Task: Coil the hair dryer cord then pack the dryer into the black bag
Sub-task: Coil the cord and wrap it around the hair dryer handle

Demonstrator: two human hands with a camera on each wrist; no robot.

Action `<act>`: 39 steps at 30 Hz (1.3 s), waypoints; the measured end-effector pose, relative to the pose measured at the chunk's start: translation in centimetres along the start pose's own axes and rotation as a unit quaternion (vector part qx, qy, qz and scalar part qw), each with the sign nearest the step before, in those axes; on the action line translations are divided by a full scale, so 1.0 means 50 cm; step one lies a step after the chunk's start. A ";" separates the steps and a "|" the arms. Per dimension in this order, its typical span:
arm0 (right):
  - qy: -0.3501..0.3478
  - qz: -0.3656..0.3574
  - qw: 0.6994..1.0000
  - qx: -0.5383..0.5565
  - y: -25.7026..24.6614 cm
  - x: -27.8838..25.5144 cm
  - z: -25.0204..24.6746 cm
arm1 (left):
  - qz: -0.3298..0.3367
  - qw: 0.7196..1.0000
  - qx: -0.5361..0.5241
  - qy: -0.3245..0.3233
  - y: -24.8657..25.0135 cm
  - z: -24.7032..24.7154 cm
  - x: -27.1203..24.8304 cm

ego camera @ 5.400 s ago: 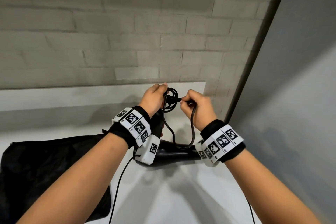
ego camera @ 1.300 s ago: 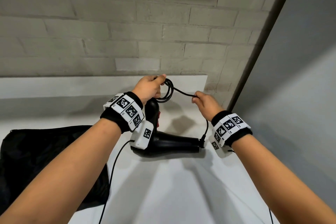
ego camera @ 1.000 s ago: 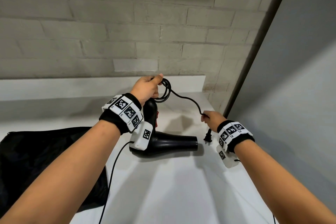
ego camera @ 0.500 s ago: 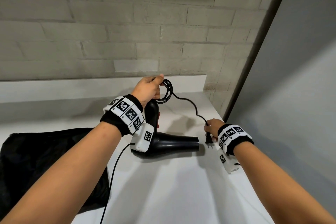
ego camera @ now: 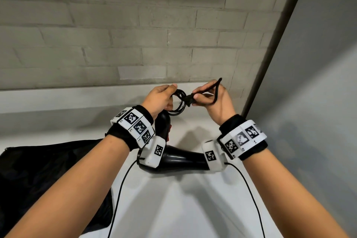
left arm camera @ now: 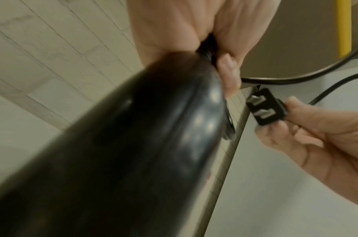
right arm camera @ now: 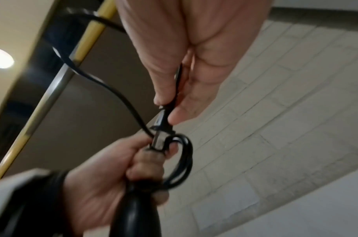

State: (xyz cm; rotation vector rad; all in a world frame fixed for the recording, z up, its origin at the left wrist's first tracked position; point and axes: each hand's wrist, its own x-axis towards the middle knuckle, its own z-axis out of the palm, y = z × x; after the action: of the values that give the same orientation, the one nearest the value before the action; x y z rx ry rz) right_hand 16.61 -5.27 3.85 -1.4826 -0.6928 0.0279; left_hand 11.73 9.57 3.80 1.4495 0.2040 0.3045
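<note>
Head view: left hand [ego camera: 161, 98] raised above the white worktop [ego camera: 173, 208], fingers [ego camera: 170, 88] curled round the coiled cord [ego camera: 178, 102] at the top of the hair dryer [ego camera: 181, 158] handle. Right hand [ego camera: 214, 100] close beside it, pinching the plug [ego camera: 190, 98], with a loop of cord arching over its knuckles. Dryer body black, barrel lying level between the two wrists, just above the worktop. Black bag [ego camera: 44, 176] flat on the worktop at the left, partly under the left forearm. Brick wall [ego camera: 116, 35] behind.

Left wrist view: blurred black dryer [left arm camera: 123, 152] filling the frame, left fingers [left arm camera: 228, 77] wrapped round cord at its end. Plug [left arm camera: 265, 109] with two flat prongs held between right fingertips [left arm camera: 296, 104], close to the dryer but apart from it.

Right wrist view: right thumb and fingers [right arm camera: 182, 112] pinching the plug [right arm camera: 164, 121], prongs meeting the coil [right arm camera: 182, 160] clenched in the left hand [right arm camera: 117, 176]. Yellow pole [right arm camera: 88, 36] in the background.
</note>
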 end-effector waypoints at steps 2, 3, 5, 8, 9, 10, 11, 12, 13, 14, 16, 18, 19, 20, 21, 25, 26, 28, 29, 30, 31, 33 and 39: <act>0.010 -0.029 0.998 -0.060 0.011 -0.007 0.022 | 0.002 1.000 0.010 -0.005 -0.002 0.004 0.000; 0.015 -0.035 0.995 -0.087 0.020 -0.009 0.032 | 0.004 1.000 0.012 -0.007 -0.003 0.006 0.000; 0.027 -0.049 0.991 -0.120 0.033 -0.016 0.051 | 0.011 1.000 0.012 -0.012 -0.004 0.009 -0.002; 0.027 -0.075 0.981 -0.178 0.036 -0.023 0.074 | 0.011 1.000 0.006 -0.018 -0.002 0.010 -0.004; 0.015 -0.079 0.976 -0.201 0.043 -0.022 0.079 | 0.011 1.000 0.008 -0.025 -0.001 0.009 -0.005; 0.002 -0.074 0.973 -0.217 0.051 -0.021 0.082 | 0.010 0.999 0.012 -0.033 -0.002 0.009 -0.007; 0.007 -0.058 0.977 -0.206 0.058 -0.017 0.083 | 0.010 0.999 0.016 -0.039 -0.002 0.010 -0.009; 0.014 -0.048 0.981 -0.189 0.056 -0.017 0.087 | 0.008 0.999 0.017 -0.044 -0.002 0.010 -0.012; 0.017 -0.055 0.984 -0.170 0.063 -0.015 0.086 | 0.006 0.999 0.015 -0.045 -0.002 0.011 -0.013; 0.019 -0.061 0.984 -0.166 0.064 -0.013 0.085 | 0.004 0.999 0.010 -0.044 -0.001 0.012 -0.015; 0.007 -0.064 0.977 -0.202 0.070 0.001 0.077 | 0.002 0.999 0.004 -0.043 0.002 0.014 -0.016; -0.042 -0.034 0.978 -0.202 0.063 0.012 0.070 | 0.003 0.999 0.008 -0.042 0.005 0.015 -0.015; -0.072 -0.023 0.977 -0.200 0.062 0.015 0.068 | 0.004 0.999 0.009 -0.038 0.006 0.014 -0.013; -0.097 -0.019 0.977 -0.191 0.062 0.016 0.070 | 0.002 1.000 0.006 -0.031 0.006 0.010 -0.013; -0.119 -0.022 0.975 -0.184 0.063 0.010 0.078 | -0.001 1.000 -0.004 -0.020 0.005 -0.002 -0.018; -0.217 -0.021 0.918 -0.331 0.088 0.014 0.030 | -0.006 1.000 -0.016 0.006 0.007 -0.017 -0.015; -0.238 0.007 0.899 -0.366 0.094 0.017 0.010 | -0.005 1.000 -0.019 0.020 0.009 -0.022 -0.013; -0.247 0.056 0.864 -0.434 0.102 0.021 -0.032 | -0.007 0.999 -0.033 0.038 0.014 -0.029 -0.011; -0.244 0.070 0.850 -0.461 0.106 0.021 -0.047 | -0.010 0.999 -0.035 0.036 0.015 -0.027 -0.011; -0.239 0.086 0.842 -0.476 0.114 0.024 -0.059 | -0.013 0.999 -0.027 0.029 0.017 -0.023 -0.013; -0.233 0.106 0.838 -0.482 0.120 0.025 -0.064 | -0.018 1.000 -0.014 0.021 0.016 -0.016 -0.014; -0.226 0.156 0.819 -0.504 0.144 0.029 -0.070 | -0.027 1.000 0.009 0.010 0.014 -0.002 -0.016; -0.257 0.287 0.713 -0.586 0.209 -0.004 -0.100 | -0.034 0.999 0.019 0.017 0.016 -0.005 -0.021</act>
State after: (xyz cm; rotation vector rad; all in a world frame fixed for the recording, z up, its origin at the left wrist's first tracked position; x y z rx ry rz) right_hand 22.74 -8.53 -5.40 -2.9758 -0.6639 0.6039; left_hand 10.60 9.52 4.52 1.4718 0.2886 0.2712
